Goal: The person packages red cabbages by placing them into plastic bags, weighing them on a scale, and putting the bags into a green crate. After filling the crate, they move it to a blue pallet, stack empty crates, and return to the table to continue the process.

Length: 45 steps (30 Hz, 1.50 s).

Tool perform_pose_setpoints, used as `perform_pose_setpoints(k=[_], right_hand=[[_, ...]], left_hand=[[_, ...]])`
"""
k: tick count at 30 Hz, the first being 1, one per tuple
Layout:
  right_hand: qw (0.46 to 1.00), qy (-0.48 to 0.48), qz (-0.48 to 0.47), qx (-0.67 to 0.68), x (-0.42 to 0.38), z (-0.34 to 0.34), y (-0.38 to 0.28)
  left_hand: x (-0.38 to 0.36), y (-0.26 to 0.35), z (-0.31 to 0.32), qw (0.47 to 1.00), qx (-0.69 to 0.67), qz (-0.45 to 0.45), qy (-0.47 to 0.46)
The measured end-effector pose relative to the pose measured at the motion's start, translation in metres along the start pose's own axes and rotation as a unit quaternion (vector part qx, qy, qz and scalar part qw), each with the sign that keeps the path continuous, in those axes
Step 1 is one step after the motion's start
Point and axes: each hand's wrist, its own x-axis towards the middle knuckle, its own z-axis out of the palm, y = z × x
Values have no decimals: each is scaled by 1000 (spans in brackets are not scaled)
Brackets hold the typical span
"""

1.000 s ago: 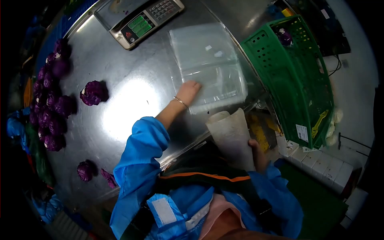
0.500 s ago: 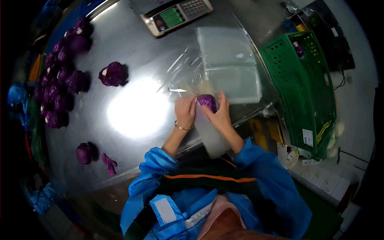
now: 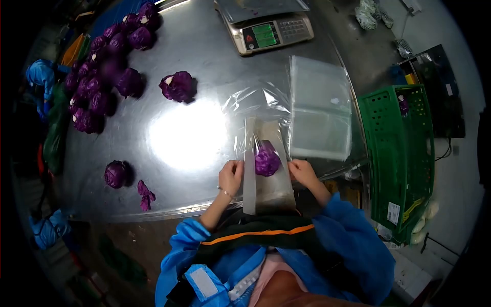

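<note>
A pale trough-shaped chute (image 3: 268, 192) lies on the steel table (image 3: 189, 138) at its near edge, with a purple cabbage (image 3: 267, 161) sitting in it. A clear plastic bag (image 3: 258, 105) is drawn over the chute's far end. My left hand (image 3: 231, 175) grips the bag's edge at the chute's left side. My right hand (image 3: 303, 172) grips it at the right side. Both sleeves are blue.
A stack of clear bags (image 3: 319, 110) lies to the right. A weighing scale (image 3: 268, 28) stands at the far edge. Several purple cabbages (image 3: 97, 77) pile at the left, with single ones (image 3: 177, 86) (image 3: 116, 174) and leaf scraps (image 3: 144, 194). A green crate (image 3: 404, 158) stands off the table's right.
My left hand took a bag from the stack; the chute came onto the table with a cabbage in it. Both hands moved from the cabbage to the bag edges beside the chute.
</note>
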Motion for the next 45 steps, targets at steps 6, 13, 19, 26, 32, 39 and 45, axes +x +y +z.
perform_pose_setpoints(k=[6, 13, 19, 26, 32, 39, 45], right_hand=[[976, 138, -167, -19, -7, 18, -17], [984, 122, -132, 8, -54, 35, -23], [954, 49, -78, 285, -38, 21, -66], [917, 61, -155, 363, -38, -40, -179], [898, 152, -251, 328, -42, -68, -207], [785, 258, -514, -232, -58, -34, -235], [715, 202, -557, -372, -27, -52, -278]], left_hand=[[-7, 11, -12, 990, 85, 91, -64], [-50, -1, -33, 977, 99, 173, -71], [3, 42, -53, 955, 71, 258, 128], [56, 115, -118, 972, 6, 216, 93], [47, 131, -146, 979, -142, 130, 66], [45, 105, -136, 978, -193, 66, -39], [84, 87, -164, 952, 33, 304, 34]])
